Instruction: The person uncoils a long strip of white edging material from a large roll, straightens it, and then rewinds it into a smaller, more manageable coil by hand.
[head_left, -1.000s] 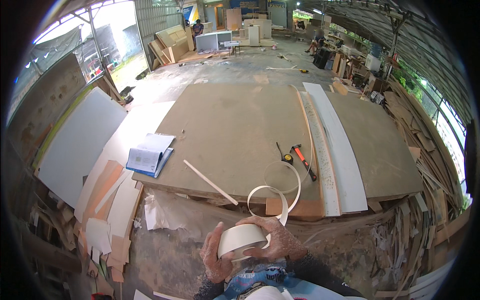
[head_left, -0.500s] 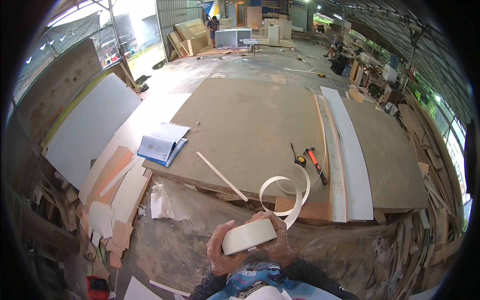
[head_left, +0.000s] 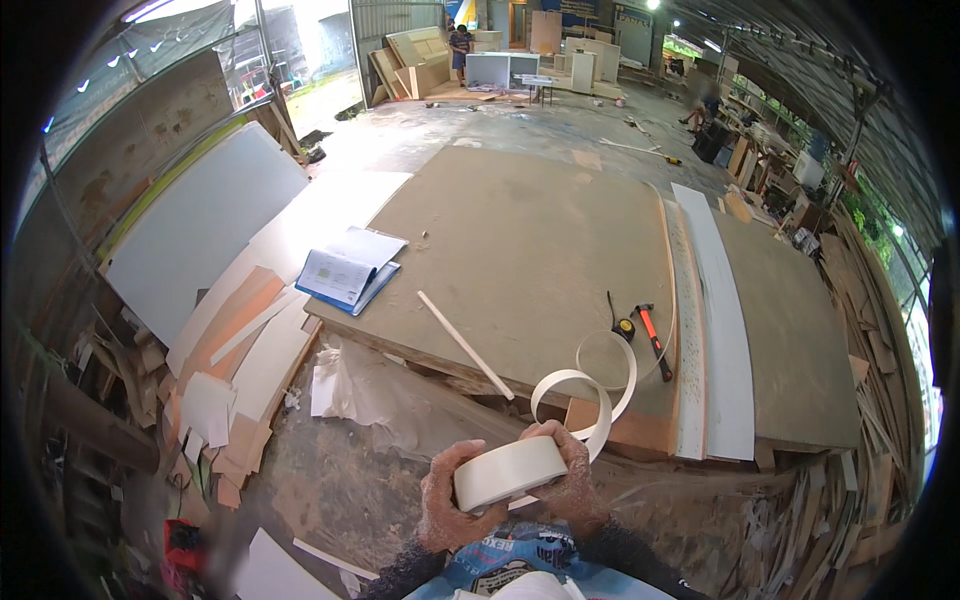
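A thick roll of cream-white edge banding (head_left: pixel 510 471) is held between both hands at the near side of the board stack. My left hand (head_left: pixel 452 502) wraps round its left end, thumb on top. On the other end my right hand (head_left: pixel 574 484) is closed, fingers curled at the rim. From the roll a loose strip (head_left: pixel 606 405) coils forward in wide loops over the board's near edge. Past the loops lie a tape measure (head_left: pixel 624 328) and a hammer (head_left: pixel 654 341) with an orange and black handle. A thin white strip (head_left: pixel 465 345) rests on the board to the left.
The large brown board (head_left: pixel 520 240) spans the middle, with an open blue folder of papers (head_left: pixel 350 272) at its left. Long white panels (head_left: pixel 715 320) lie along its right. Offcuts (head_left: pixel 225 410) pile up at left, scrap strips (head_left: pixel 850 500) at right. Two people are far off.
The whole view has shifted, so the board and the things on it appear a little farther right. My hands keep their hold on the roll, with little visible change in grip.
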